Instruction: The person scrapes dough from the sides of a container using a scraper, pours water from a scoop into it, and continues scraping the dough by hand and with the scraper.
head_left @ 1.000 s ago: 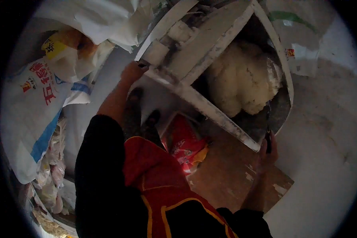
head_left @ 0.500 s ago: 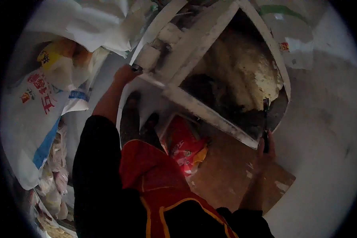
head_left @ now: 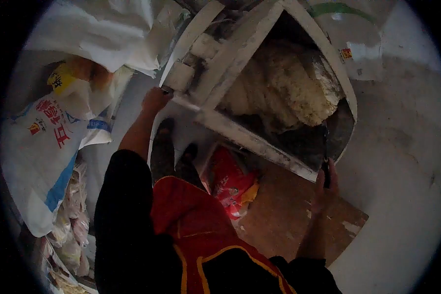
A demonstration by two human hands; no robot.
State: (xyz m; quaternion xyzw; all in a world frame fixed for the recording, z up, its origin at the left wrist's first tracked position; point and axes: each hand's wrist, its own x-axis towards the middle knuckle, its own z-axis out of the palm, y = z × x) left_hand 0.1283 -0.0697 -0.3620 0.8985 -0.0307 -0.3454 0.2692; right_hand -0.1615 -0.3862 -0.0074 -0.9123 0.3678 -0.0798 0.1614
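A pale, lumpy mass that looks like dough (head_left: 299,93) lies in the dark bowl of a flour-dusted machine (head_left: 250,134) with a roughly triangular opening. My left hand (head_left: 156,99) is closed around a small dark handle (head_left: 167,91) at the machine's left corner. At the front right of the opening, my right hand (head_left: 326,185) grips a slim black-handled tool (head_left: 326,164). Its thin dark end points up into the bowl, near the dough's lower edge. Dim light hides the tool's exact kind and whether its tip touches the dough.
A red bag (head_left: 226,183) stands beside a brown board (head_left: 279,215) below the machine. White printed sacks (head_left: 44,157) and clear bags of goods (head_left: 73,215) line the left side. Another white sack (head_left: 360,54) is behind the machine at right. My feet (head_left: 166,126) are close to the machine.
The dough has shifted left in the bowl and its shape has changed. My right hand and the tool are slightly lower and further left. My left hand stays at the corner handle.
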